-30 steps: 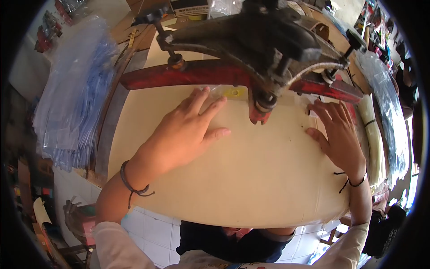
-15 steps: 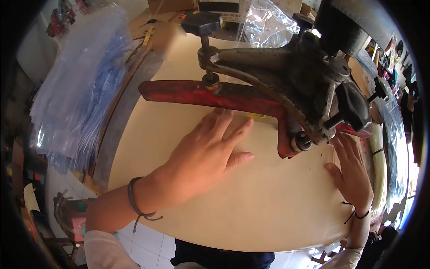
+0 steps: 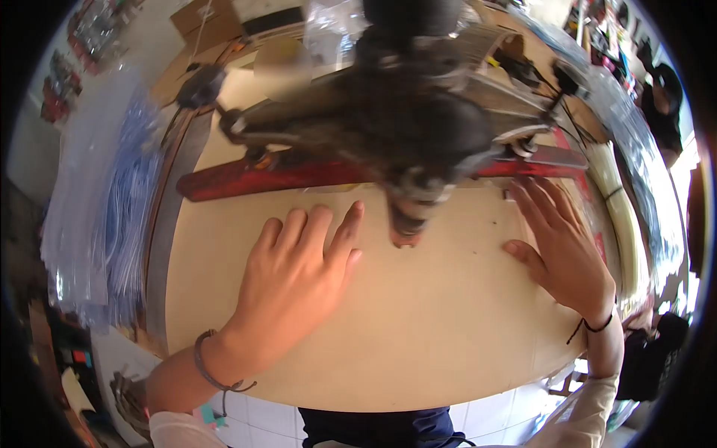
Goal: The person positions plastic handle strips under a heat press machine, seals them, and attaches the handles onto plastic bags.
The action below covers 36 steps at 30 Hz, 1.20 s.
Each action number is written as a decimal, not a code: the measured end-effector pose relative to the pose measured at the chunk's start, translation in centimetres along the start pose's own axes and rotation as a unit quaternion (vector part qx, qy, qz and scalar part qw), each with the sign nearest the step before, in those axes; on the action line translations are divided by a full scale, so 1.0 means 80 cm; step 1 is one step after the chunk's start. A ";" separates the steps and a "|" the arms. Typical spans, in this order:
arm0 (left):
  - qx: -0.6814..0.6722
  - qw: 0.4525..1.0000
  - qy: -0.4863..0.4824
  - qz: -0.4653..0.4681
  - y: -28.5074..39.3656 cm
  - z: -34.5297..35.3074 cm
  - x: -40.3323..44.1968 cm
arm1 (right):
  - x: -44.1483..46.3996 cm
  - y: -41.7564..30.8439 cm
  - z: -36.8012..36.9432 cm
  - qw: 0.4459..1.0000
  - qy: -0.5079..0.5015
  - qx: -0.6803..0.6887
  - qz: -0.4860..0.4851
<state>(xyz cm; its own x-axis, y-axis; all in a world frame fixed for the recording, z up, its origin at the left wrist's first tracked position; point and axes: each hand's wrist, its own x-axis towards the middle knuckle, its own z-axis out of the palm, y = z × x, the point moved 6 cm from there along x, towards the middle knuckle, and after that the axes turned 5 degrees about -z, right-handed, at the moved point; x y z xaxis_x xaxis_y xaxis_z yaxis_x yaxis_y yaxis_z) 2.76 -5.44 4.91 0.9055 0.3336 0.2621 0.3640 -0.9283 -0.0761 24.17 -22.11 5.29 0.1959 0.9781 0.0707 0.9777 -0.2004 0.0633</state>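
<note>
A dark metal press head (image 3: 433,134), blurred in places, hangs over a broad cream-coloured board (image 3: 418,328). Fixed beneath it is a red sealing-type bar (image 3: 276,179), with a short red arm (image 3: 403,228) pointing toward me. My left hand (image 3: 295,272) is on or just above the board, left of that arm; its index finger points out, the other fingers are slightly bent, and it holds nothing. My right hand (image 3: 560,246) lies open at the board's right side, fingertips close to the bar. Something yellow (image 3: 358,188) shows at the bar's lower edge.
Stacked clear and bluish plastic sheets (image 3: 97,209) are on the left. Rolled pale material (image 3: 621,216) and more clear plastic (image 3: 653,179) line the right side. Cardboard (image 3: 205,26) stands behind. A dark-clothed person (image 3: 663,112) is at the far right.
My left hand has drawn back from the red bar, its fingers now more bent. My right hand stays by the bar's right end. The camera view has shifted, bringing the press head toward the middle.
</note>
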 end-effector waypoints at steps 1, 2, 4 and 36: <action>-0.004 1.000 0.003 0.017 0.002 0.003 0.002 | 0.003 -0.007 -0.005 0.999 0.028 0.000 -0.018; -0.003 0.999 0.006 0.033 0.009 0.006 0.007 | 0.002 -0.008 -0.005 0.999 0.042 0.010 -0.022; -0.085 0.996 0.006 0.022 0.012 0.012 0.024 | 0.002 -0.007 -0.004 0.997 0.069 0.028 -0.034; -0.041 0.997 0.038 -0.049 -0.005 0.015 0.020 | 0.021 -0.007 -0.006 0.995 0.020 0.102 -0.004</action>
<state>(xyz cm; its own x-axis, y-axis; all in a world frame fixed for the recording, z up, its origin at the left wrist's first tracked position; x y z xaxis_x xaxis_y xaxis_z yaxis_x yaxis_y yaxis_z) 4.36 -4.35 4.17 0.8460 0.4131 0.3371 0.4286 -0.9030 0.0309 23.92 -20.36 5.82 0.1898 0.9756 0.1101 0.9748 -0.1738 -0.1398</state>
